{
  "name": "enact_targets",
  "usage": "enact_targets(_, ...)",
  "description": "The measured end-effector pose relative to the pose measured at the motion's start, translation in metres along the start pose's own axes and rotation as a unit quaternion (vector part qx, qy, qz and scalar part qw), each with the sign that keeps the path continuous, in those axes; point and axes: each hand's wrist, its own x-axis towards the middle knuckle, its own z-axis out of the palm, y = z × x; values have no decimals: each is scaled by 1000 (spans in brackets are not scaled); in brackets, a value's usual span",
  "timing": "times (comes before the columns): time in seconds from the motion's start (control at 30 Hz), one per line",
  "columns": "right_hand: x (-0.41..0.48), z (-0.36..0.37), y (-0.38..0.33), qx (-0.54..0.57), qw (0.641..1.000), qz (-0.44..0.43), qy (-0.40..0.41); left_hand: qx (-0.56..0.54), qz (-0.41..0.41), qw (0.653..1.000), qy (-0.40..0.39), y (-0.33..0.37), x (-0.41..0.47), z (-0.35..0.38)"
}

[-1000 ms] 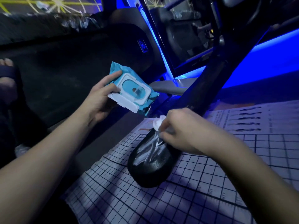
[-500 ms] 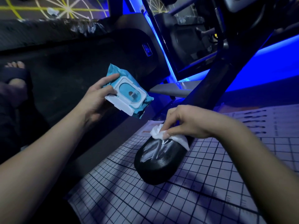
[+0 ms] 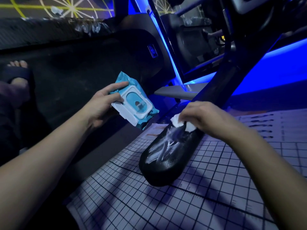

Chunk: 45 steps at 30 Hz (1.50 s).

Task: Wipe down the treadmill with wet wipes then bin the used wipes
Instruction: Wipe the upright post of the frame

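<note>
On the treadmill's black foot cover (image 3: 164,160), head view: right hand (image 3: 204,118) pinches the white wipe (image 3: 178,121), now shifted up toward the upright, wet streaks left below. Left hand (image 3: 101,105) grips the wipe pack (image 3: 136,105). Judgement: wiping under way; binning not yet due.

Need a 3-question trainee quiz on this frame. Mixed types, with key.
1. True or false: the left hand holds the pack in the air.
2. The right hand presses the wipe against: A the pack, B the foot cover, C the left hand.
3. Short answer: what on the foot cover shows that it has already been wiped?

Key: 1 true. 2 B. 3 white wet streaks along its top.
</note>
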Motion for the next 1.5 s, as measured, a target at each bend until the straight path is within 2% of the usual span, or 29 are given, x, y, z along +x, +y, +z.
enact_targets(0.13, -6, -2, 4, 22, 998, 42, 36, -3, -5, 1000, -2, -4, 0, -1)
enact_targets(0.37, -26, 24, -81, 115, 989, -90, 21, -16, 10, 1000, 6, -15, 2, -2)
enact_targets(0.47, -28, 22, -88, 114, 990, -75, 28, -10, 16, 1000, 7, -13, 0, -4)
enact_targets(0.57, -23, 10, -81, 127, 991, -17, -39, -5, 21, 1000, 9, -9, 0, -8)
enact_targets(0.83, -3, -32, -79, 73, 963, -29, -258, 0, 39, 999, 11, -1, 6, -12)
enact_targets(0.93, 9, -36, -77, 67, 954, -22, -292, 13, 36, 999, 1, -1, 7, -10)
enact_targets(1.17, 19, -14, -73, 134, 965, -7, -225, 14, 22, 999, -46, -9, 10, 0)
enact_targets(1.3, 15, -6, -61, 49, 986, -15, -161, -46, 11, 998, -49, -21, 10, 1)
enact_targets(1.43, 15, -12, -22, -59, 988, 91, -112, -95, 7, 995, -42, -29, 9, 2)
enact_targets(1.5, 16, -16, -2, -63, 982, 154, -86, -104, 13, 994, -28, -33, 7, 0)
